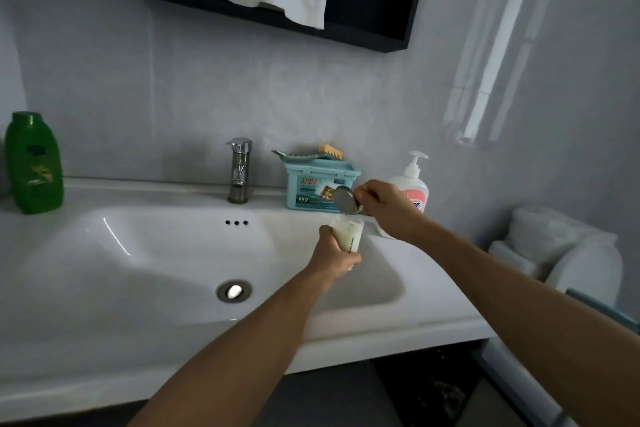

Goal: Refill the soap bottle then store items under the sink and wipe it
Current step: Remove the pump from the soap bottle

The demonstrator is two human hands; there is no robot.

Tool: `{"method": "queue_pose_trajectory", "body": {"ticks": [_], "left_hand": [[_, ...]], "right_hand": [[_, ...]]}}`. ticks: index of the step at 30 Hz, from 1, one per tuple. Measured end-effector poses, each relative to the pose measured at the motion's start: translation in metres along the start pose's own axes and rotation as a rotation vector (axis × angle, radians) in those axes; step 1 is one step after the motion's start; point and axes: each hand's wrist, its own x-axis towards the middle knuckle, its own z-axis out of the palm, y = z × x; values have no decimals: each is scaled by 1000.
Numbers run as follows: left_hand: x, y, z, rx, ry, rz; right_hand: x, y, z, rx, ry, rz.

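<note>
Two bare forearms (249, 333) are reaching over the sink (138, 253), the left hand (334, 253) gripping a small milky bottle (348, 234) at the basin's right rim while the right hand (384, 204) is pinching a round metal cap (344, 199) just above it, so refilling looks underway, with storing and wiping not yet done.

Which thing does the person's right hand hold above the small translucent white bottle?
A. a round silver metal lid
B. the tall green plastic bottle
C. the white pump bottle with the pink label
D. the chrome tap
A: the right hand holds a round silver metal lid just above the small translucent white bottle, which the left hand grips over the right side of the white sink.
</note>
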Motion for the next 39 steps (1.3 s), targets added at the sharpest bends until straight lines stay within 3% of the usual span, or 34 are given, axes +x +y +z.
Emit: {"method": "queue_pose_trajectory", "body": {"ticks": [25, 39], "left_hand": [[-3, 0, -3, 41, -26, -2], [-2, -1, -3, 21, 13, -11]], "right_hand": [[-21, 6, 1, -160, -90, -144], [-26, 4, -18, -88, -160, -47]]}}
